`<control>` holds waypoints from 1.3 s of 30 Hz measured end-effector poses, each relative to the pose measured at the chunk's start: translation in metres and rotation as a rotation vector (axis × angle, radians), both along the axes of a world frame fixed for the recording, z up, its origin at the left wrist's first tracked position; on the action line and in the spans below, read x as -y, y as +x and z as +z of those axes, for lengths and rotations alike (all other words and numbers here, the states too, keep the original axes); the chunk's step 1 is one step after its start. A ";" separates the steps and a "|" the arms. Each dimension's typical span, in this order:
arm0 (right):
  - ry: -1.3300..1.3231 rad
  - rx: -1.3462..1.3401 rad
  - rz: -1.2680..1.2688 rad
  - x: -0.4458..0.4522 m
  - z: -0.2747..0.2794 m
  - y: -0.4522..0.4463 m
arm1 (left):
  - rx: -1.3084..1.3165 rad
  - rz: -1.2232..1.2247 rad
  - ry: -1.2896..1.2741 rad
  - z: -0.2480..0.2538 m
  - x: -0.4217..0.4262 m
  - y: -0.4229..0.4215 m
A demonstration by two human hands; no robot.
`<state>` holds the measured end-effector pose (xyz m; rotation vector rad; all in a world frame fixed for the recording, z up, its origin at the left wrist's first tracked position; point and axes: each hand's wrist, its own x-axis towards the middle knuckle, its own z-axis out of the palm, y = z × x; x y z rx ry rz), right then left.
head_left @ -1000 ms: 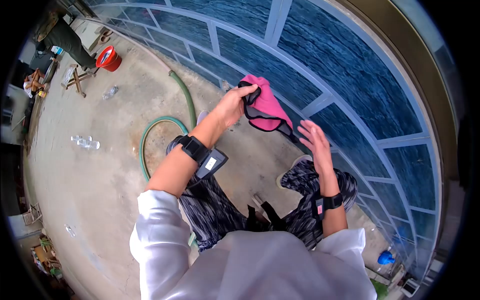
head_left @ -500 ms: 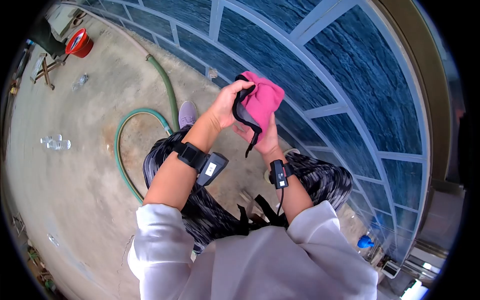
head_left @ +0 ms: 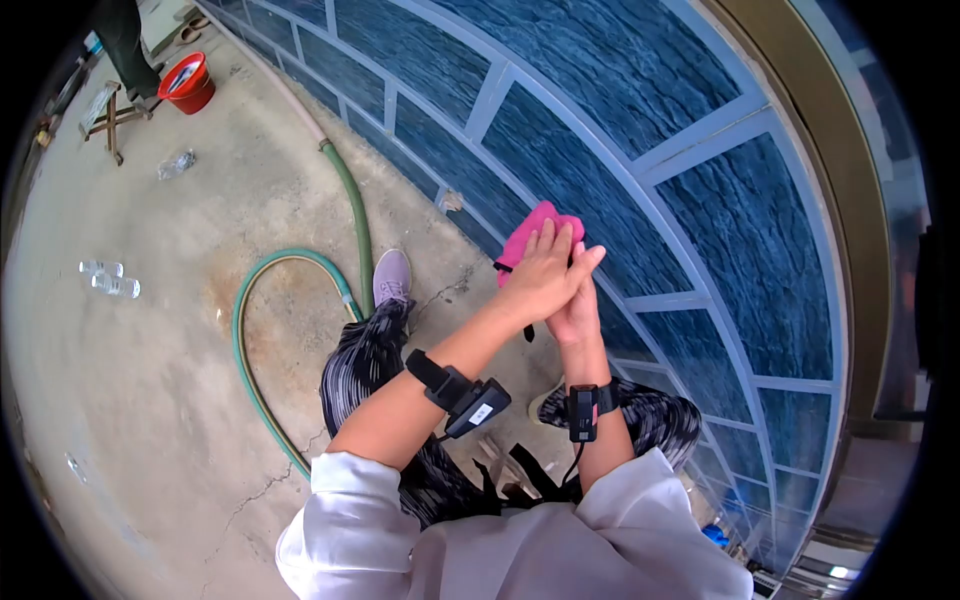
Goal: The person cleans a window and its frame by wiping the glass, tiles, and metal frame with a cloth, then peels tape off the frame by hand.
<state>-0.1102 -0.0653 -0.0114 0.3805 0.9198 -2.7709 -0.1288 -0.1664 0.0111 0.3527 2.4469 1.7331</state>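
A pink cloth piece [head_left: 522, 240] with black edging is pressed between my two hands, in front of the blue tiled wall. My left hand [head_left: 543, 278] lies over it, fingers stretched flat across the fabric and thumb out to the right. Below and behind is my right hand [head_left: 573, 318], palm up, supporting the cloth; most of its fingers are covered by the left hand. A short black strip [head_left: 529, 333] dangles beneath the hands. Much of the cloth is hidden, so its exact kind cannot be told.
The blue tiled wall [head_left: 590, 170] runs close along the right. A green hose [head_left: 352, 195] loops over the concrete floor beside my shoe [head_left: 392, 275]. Plastic bottles [head_left: 115, 287] lie at left. A red bucket [head_left: 190, 95], a wooden stool [head_left: 112, 120] and another person's leg [head_left: 122, 45] are farther off.
My left hand has gone from pinching the black edge to lying flat over the cloth. The cloth looks folded smaller, and both hands sit lower and slightly right in view.
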 end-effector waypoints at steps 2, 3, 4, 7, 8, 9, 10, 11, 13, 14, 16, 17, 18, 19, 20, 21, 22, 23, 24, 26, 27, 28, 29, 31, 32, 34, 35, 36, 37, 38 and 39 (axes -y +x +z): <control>0.189 -0.037 -0.041 0.007 0.003 -0.013 | 0.014 0.055 0.095 0.008 -0.001 -0.002; 0.382 -0.041 -0.112 0.009 0.004 -0.021 | -0.004 0.071 0.094 0.019 0.010 -0.007; 0.509 -0.147 -0.166 0.016 0.023 -0.033 | -0.016 0.247 0.251 0.036 0.025 -0.011; 0.880 -0.593 -0.353 0.046 0.099 -0.064 | -0.019 0.594 0.735 0.053 0.054 -0.023; 1.262 -0.965 -0.473 0.044 0.108 -0.084 | 0.014 0.641 0.830 0.053 0.059 -0.024; 1.536 -1.279 -0.521 0.047 0.126 -0.100 | 0.044 0.685 0.925 0.053 0.062 -0.026; 1.796 -1.438 -0.473 0.053 0.137 -0.114 | 0.037 0.694 0.928 0.052 0.064 -0.027; 2.060 -1.591 -0.413 0.057 0.143 -0.125 | 0.087 0.719 0.982 0.049 0.064 -0.028; 2.434 -1.632 -0.055 0.052 0.120 -0.146 | 0.136 0.748 1.036 0.047 0.066 -0.027; 2.567 -1.641 0.180 0.031 0.090 -0.160 | 0.138 0.746 1.041 0.048 0.068 -0.027; 2.768 -1.763 0.519 0.010 0.063 -0.148 | 0.141 0.725 1.056 0.048 0.069 -0.025; 2.780 -1.756 0.702 0.002 0.049 -0.143 | 0.153 0.725 1.061 0.047 0.068 -0.025; 2.768 -1.771 0.764 -0.001 0.039 -0.144 | 0.153 0.712 1.047 0.045 0.064 -0.025; 2.759 -1.777 0.830 -0.005 0.031 -0.142 | 0.157 0.694 1.035 0.043 0.057 -0.025; 2.721 -1.832 0.719 -0.002 0.023 -0.153 | 0.153 0.681 0.992 0.040 0.049 -0.026; 2.614 -1.763 0.747 0.012 0.021 -0.168 | 0.073 0.656 0.926 0.033 0.040 -0.027; 2.662 -1.787 0.785 0.036 0.034 -0.180 | 0.034 0.641 0.876 0.034 0.035 -0.026; 2.615 -1.920 0.510 0.053 0.019 -0.206 | -0.013 0.626 0.824 0.039 0.033 -0.024; 2.542 -1.916 0.322 0.081 0.020 -0.223 | 0.030 0.577 0.823 0.049 0.037 -0.019; 2.504 -1.982 0.130 0.125 0.023 -0.263 | -0.083 0.622 0.767 0.047 0.034 -0.021; 2.502 -1.979 0.134 0.143 0.025 -0.277 | -0.197 0.668 0.707 0.046 0.032 -0.023; 2.478 -1.994 -0.003 0.159 0.027 -0.289 | -0.243 0.690 0.663 0.049 0.035 -0.022; 2.452 -2.001 -0.132 0.163 0.025 -0.294 | -0.233 0.692 0.665 0.047 0.035 -0.024; 2.473 -1.994 -0.004 0.146 0.013 -0.284 | -0.387 0.694 0.565 0.043 0.034 -0.028; 2.488 -1.992 0.106 0.135 0.007 -0.275 | -0.415 0.665 0.545 0.043 0.033 -0.028; 2.620 -2.012 0.506 0.086 -0.003 -0.228 | -0.432 0.630 0.505 0.041 0.032 -0.024; 2.537 -2.008 0.644 0.043 -0.052 -0.229 | -0.465 0.611 0.465 0.039 0.031 -0.023; 2.356 -1.768 0.814 0.012 -0.052 -0.199 | -0.417 0.617 0.501 0.038 0.030 -0.023; 2.136 -1.518 0.927 -0.017 -0.051 -0.168 | -0.311 0.594 0.630 0.043 0.031 -0.023; 1.932 -1.294 0.973 -0.046 -0.049 -0.136 | -0.336 0.620 0.600 0.041 0.033 -0.023; 2.240 -1.432 1.005 -0.071 -0.041 -0.108 | -0.359 0.643 0.572 0.039 0.035 -0.025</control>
